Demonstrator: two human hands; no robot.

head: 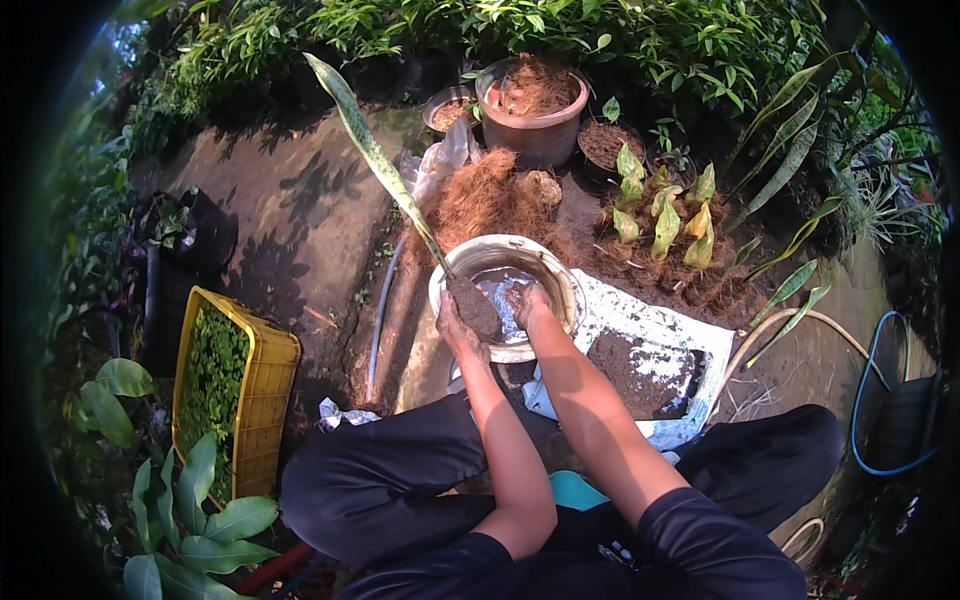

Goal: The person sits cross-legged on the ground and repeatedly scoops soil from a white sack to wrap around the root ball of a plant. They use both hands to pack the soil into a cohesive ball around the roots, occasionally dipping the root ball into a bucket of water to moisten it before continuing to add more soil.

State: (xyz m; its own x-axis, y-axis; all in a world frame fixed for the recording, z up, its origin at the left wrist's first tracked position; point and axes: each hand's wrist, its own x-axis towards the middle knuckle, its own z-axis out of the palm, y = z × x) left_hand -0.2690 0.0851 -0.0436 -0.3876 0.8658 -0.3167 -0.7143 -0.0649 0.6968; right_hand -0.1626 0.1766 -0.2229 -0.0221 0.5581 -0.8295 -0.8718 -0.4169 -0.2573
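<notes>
My left hand [459, 331] holds a ball of dark wet soil [475, 309] over the left rim of a white bucket [504, 246]. A long mottled snake plant leaf [375, 154] rises from that soil ball, tilted up and to the left. Inside the bucket is water [504, 289] that reflects the light. My right hand [527, 301] reaches in above the water, its fingers wet and muddy. Whether those fingers grip anything cannot be made out. To the right of the bucket, a white plastic sack [630, 304] lies spread out with dark soil [626, 375] on it.
Brown coconut fibre [480, 195] lies beyond the bucket, before a large pot [534, 135] of fibre. Several variegated plants [664, 217] with fibre-wrapped roots stand at right, near loose snake plant leaves [784, 296]. A yellow crate [266, 390] of greenery is at left; hoses [757, 337] lie right.
</notes>
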